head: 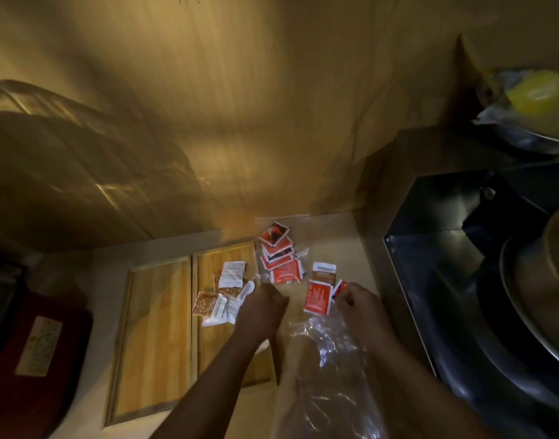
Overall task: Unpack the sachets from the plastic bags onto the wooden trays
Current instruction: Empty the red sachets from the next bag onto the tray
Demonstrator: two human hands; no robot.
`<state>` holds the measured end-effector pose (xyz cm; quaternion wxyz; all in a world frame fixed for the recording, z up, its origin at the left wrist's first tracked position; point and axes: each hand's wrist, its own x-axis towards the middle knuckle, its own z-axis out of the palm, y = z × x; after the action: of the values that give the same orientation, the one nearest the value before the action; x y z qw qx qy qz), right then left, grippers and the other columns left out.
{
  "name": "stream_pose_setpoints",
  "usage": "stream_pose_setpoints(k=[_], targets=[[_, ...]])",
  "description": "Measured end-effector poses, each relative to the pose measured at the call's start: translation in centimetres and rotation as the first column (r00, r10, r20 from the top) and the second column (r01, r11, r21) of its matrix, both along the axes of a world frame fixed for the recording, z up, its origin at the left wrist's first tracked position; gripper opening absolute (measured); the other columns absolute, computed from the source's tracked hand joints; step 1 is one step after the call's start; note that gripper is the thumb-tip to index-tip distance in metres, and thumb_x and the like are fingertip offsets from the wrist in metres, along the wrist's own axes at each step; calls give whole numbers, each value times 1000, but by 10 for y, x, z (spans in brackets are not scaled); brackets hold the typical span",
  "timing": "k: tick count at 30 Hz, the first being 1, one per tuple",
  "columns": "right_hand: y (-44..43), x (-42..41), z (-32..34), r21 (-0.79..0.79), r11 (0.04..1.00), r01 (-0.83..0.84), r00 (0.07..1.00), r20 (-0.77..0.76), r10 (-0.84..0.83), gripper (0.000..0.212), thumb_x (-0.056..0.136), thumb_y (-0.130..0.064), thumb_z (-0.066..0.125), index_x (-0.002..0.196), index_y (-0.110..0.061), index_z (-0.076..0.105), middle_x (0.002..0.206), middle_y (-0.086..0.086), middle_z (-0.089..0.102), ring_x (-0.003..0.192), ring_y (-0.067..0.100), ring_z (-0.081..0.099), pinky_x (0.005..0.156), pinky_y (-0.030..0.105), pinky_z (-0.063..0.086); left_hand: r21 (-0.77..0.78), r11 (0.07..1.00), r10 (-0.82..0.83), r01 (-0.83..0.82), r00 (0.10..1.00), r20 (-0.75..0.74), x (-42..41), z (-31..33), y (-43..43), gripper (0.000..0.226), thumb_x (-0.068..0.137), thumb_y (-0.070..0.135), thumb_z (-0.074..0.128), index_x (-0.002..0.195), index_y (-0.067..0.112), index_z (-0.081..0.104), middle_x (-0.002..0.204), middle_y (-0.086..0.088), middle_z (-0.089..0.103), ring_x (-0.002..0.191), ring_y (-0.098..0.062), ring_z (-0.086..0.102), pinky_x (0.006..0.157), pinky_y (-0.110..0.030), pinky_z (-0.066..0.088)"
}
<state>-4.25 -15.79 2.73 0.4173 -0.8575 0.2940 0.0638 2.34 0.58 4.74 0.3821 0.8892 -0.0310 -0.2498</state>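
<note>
Two wooden trays lie side by side: the left tray (154,337) is bare, the right tray (213,346) carries several white and brown sachets (222,294). A clear plastic bag (279,248) holding red sachets lies behind the trays' right end. Loose on the counter are a red sachet (317,297) and a white-brown sachet (324,272). My left hand (263,307) is fisted at the right tray's edge; what it holds is unclear. My right hand (357,304) pinches a red-and-white sachet (340,288) above a crumpled clear bag (328,359).
A steel sink unit (446,248) with a large pan (544,296) stands at the right. A bowl with a yellow object (531,96) sits on a shelf above. A dark red container (34,343) is at the left. A wooden wall rises behind.
</note>
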Motion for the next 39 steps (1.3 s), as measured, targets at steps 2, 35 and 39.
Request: stream_pose_setpoints(k=[2, 35, 39], targets=[[-1, 32, 4, 59, 998, -9, 1000, 23, 8, 12, 87, -17, 51, 79, -12, 59, 88, 12, 70, 84, 29, 65, 73, 37, 51, -48, 999, 11, -11, 1000, 4, 29, 5, -4, 22, 89, 19, 52, 69, 17, 58, 91, -19, 71, 80, -31, 65, 74, -37, 50], [6, 146, 40, 685, 709, 168, 915, 160, -371, 6, 83, 0, 59, 80, -4, 61, 69, 7, 63, 57, 14, 60, 46, 16, 48, -544, 717, 353, -436, 900, -256, 142, 12, -4, 17, 86, 10, 62, 102, 10, 55, 86, -11, 64, 71, -18, 61, 60, -27, 50], [8, 123, 67, 775, 630, 49, 924, 204, -323, 7, 82, 2, 59, 83, -4, 62, 72, 7, 65, 60, 17, 60, 55, 25, 50, -582, 694, 265, -423, 903, -339, 118, 42, 16, 38, 83, 23, 65, 117, 15, 50, 104, -14, 68, 89, -25, 67, 74, -34, 56]])
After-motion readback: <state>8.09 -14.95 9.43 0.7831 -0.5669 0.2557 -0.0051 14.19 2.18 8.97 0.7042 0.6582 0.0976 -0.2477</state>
